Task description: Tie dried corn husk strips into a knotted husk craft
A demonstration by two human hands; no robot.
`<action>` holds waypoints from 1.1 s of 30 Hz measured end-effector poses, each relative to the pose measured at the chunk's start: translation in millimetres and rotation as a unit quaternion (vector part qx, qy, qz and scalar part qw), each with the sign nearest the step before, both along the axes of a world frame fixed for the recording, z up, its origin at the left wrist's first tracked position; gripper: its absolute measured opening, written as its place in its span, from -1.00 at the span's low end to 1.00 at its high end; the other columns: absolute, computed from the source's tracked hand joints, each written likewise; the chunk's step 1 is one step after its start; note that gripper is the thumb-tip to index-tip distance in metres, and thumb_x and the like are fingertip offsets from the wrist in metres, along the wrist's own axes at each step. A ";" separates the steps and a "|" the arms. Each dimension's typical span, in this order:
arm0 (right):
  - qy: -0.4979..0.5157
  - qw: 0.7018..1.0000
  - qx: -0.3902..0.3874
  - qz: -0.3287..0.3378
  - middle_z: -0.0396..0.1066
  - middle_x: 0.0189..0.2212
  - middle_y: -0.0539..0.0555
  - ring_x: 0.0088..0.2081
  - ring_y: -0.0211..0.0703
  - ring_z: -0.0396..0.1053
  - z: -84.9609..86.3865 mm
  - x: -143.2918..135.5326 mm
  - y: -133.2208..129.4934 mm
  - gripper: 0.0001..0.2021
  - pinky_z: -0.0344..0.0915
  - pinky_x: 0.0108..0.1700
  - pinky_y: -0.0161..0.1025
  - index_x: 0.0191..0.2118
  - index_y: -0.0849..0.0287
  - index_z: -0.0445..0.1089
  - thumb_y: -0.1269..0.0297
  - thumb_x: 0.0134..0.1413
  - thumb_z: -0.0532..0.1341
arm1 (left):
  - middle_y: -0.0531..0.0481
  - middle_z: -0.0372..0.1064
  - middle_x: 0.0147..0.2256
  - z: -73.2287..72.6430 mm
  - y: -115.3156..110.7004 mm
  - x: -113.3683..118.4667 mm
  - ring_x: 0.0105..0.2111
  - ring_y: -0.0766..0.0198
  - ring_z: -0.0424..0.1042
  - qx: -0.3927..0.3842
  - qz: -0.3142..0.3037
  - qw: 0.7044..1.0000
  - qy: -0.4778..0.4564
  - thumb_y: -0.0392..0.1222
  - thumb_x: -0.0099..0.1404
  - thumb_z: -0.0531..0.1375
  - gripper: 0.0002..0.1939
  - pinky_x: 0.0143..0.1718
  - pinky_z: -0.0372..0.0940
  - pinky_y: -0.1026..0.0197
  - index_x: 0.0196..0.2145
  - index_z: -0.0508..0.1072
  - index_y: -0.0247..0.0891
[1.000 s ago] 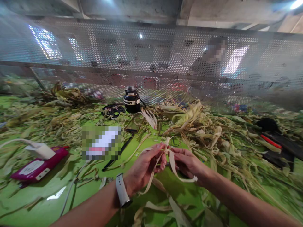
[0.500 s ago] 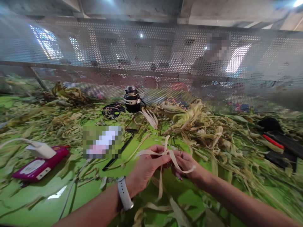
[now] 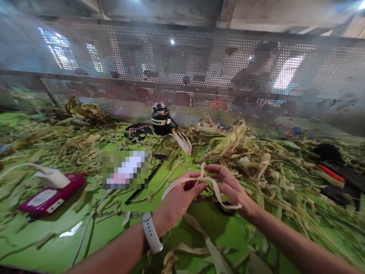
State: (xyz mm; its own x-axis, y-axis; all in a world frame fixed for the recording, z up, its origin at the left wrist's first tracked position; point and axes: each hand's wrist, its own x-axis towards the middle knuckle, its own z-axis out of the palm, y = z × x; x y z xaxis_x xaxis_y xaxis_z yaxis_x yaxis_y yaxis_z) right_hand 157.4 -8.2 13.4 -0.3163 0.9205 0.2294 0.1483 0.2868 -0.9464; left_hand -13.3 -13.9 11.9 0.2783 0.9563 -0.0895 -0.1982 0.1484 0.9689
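My left hand (image 3: 181, 198), with a pale watch band (image 3: 152, 233) on its wrist, pinches several narrow corn husk strips (image 3: 188, 179) where they cross. One strip end stands up above the fingertips, one trails back over the left hand, and another curves down to the right. Close by on the right, my right hand (image 3: 232, 186) has its fingers apart, the upper fingertips at the upright strip end. The curved strip hangs against that hand. A dark ring-shaped thing (image 3: 228, 208) shows below it, too hidden to name. Loose husk strips (image 3: 212, 249) lie below the hands.
Husk scraps (image 3: 80, 146) cover much of the green table (image 3: 114, 243). A magenta power bank (image 3: 51, 194) carries a white plug, left. A blurred phone-like object (image 3: 125, 169), a black bottle (image 3: 161, 120) and a husk pile (image 3: 222, 140) lie beyond. A perforated screen (image 3: 196, 64) stands behind.
My right hand has drawn slightly right and its fingers have spread from the crossing of the strips. My left hand keeps its pinch. The view has shifted slightly.
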 end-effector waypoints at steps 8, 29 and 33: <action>-0.161 0.900 0.400 -0.071 0.32 -0.17 0.08 -0.14 -0.11 0.30 -1.7 0.7 0.0 -0.70 0.25 -0.09 -0.12 -0.08 -0.04 0.42 0.44 0.07 0.21 | 0.00 0.47 -0.41 -1.6 -1.9 1.6 -0.45 0.29 0.42 0.036 -0.022 0.998 -0.035 -0.09 0.07 0.29 -0.69 -0.44 0.30 0.30 -0.26 0.40 -0.28; -0.280 0.855 0.419 -0.122 0.28 -0.58 0.05 -0.50 -0.19 0.18 0.4 -0.7 -4.5 -0.72 0.12 -0.42 -0.28 -0.48 0.18 0.24 0.35 0.25 -0.05 | 0.05 0.40 -0.51 2.2 0.1 -0.4 -0.62 0.42 0.27 0.050 -0.031 0.998 0.038 0.01 0.14 0.21 -0.70 -0.66 0.05 0.39 -0.28 0.38 -0.27; -0.289 0.852 0.418 -0.126 0.25 -0.61 0.01 -0.53 -0.20 0.16 0.3 2.9 -1.5 -0.72 0.10 -0.43 -0.29 -0.50 0.17 0.22 0.35 0.25 -0.04 | 0.03 0.41 -0.52 1.4 2.1 -0.4 -0.59 0.38 0.31 0.051 -0.035 0.997 0.056 0.04 0.13 0.21 -0.69 -0.66 0.08 0.39 -0.33 0.39 -0.29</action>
